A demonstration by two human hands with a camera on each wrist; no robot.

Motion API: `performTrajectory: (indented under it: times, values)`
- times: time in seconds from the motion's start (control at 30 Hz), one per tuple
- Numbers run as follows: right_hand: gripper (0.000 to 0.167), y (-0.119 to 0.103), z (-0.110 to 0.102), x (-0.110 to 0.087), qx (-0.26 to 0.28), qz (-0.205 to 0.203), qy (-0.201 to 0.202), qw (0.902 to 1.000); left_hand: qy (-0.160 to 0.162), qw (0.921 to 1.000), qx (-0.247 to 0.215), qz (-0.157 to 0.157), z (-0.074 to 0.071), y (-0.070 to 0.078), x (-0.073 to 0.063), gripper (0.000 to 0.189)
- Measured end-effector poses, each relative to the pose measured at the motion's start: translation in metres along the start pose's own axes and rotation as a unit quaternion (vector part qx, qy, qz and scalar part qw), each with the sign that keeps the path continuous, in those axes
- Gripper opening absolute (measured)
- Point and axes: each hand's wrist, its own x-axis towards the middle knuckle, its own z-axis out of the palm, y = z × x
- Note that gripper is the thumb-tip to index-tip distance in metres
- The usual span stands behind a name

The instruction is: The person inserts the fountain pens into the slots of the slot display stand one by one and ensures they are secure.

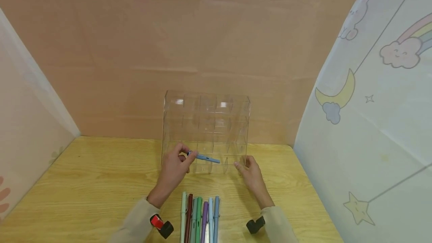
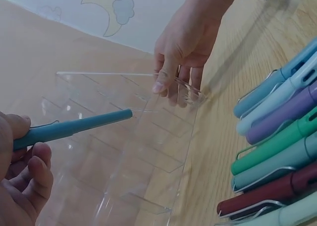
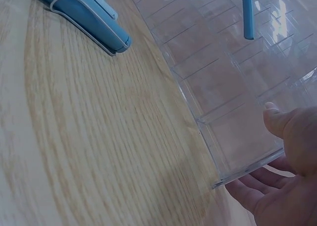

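My left hand [image 1: 173, 168] pinches a blue fountain pen [image 1: 208, 158] near one end between thumb and fingers. The pen points rightward, held in front of the lower cells of a clear plastic organizer [image 1: 206, 123] that stands upright on the table. In the left wrist view the pen [image 2: 79, 127] shows its clip on the side toward the hand. My right hand [image 1: 254, 179] grips the organizer's right side low down, its thumb in front and its fingers behind the edge. The right wrist view shows the pen's far end [image 3: 248, 18] over the cells.
Several capped pens in pale green, dark red, greens, purple and blues lie side by side before the organizer, among them a dark red pen [image 1: 188, 216] and a purple pen [image 1: 204, 218]. The wooden table [image 1: 111, 183] meets a brown backdrop [image 1: 118, 66] behind and printed sheets at both sides.
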Motion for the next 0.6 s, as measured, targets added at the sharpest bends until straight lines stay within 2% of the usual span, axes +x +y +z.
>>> performTrajectory:
  times: [0.3,0.6]
  values:
    - [0.056,0.002,0.001,0.001,-0.001,-0.001,0.004,1.0,-0.011,0.9998,-0.008,0.014,0.019,-0.005,0.006,0.022]
    - [0.064,0.002,0.004,0.001,-0.002,-0.005,0.002,1.0,-0.009,0.9997,-0.005,0.024,0.031,-0.013,0.011,0.023]
